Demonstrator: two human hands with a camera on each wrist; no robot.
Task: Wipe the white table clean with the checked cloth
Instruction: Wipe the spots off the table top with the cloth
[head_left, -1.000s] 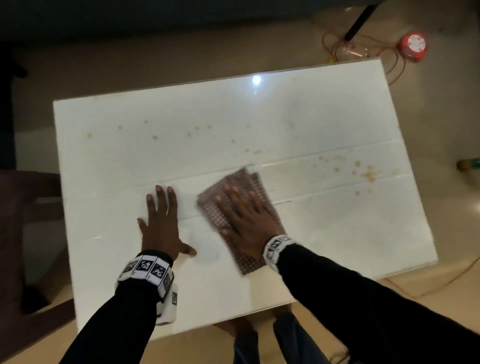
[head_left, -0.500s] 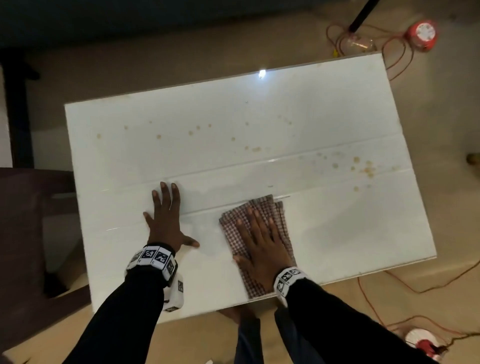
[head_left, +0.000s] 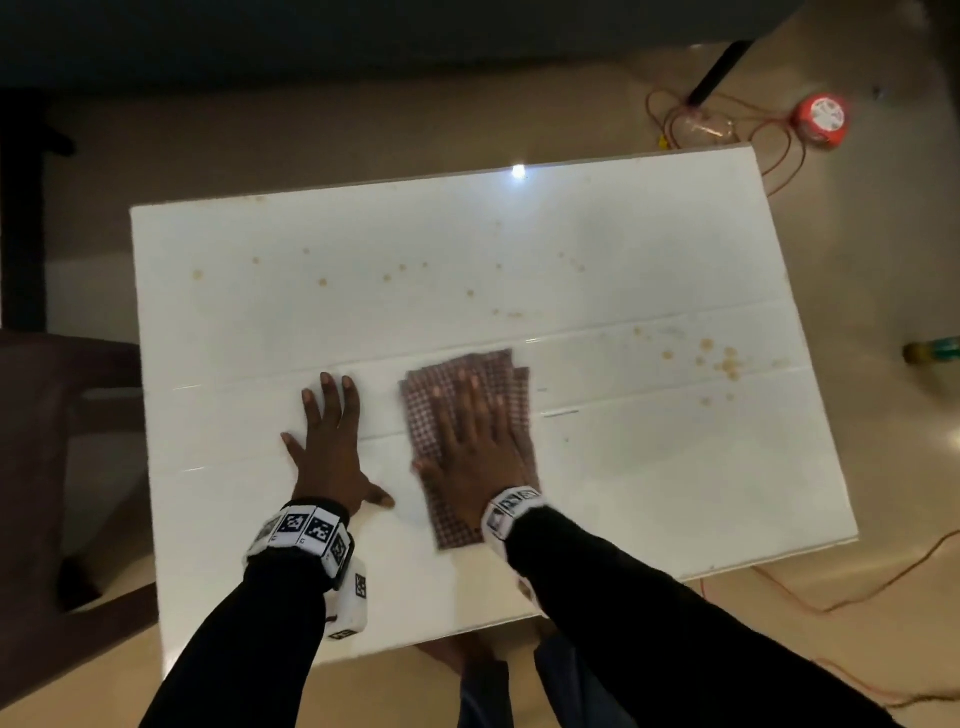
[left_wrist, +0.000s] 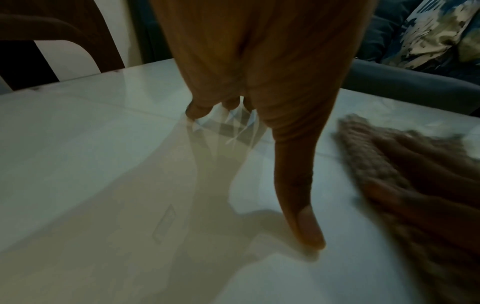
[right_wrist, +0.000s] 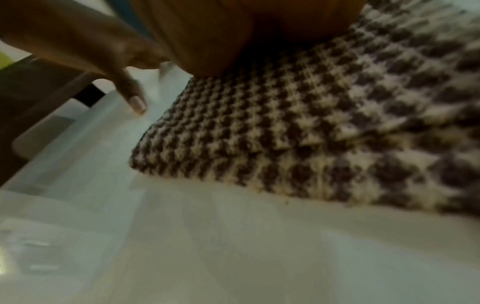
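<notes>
The white table carries brown spots along its far half and a cluster of spots near the right edge. The brown-and-white checked cloth lies folded flat in the middle near part. My right hand presses on it with straight spread fingers. In the right wrist view the cloth fills the right side, with the thumb beside it. My left hand lies flat on the bare table just left of the cloth, holding nothing. In the left wrist view the left hand rests on the table, and the cloth is blurred.
A dark chair stands against the table's left side. On the floor beyond the far right corner lie a red round object and orange wires. A green bottle-like thing lies on the floor at right.
Half a second ago the right hand had drawn the cloth down to the near edge. Now it has pushed it back away from the edge, closer to the left hand, which stayed put.
</notes>
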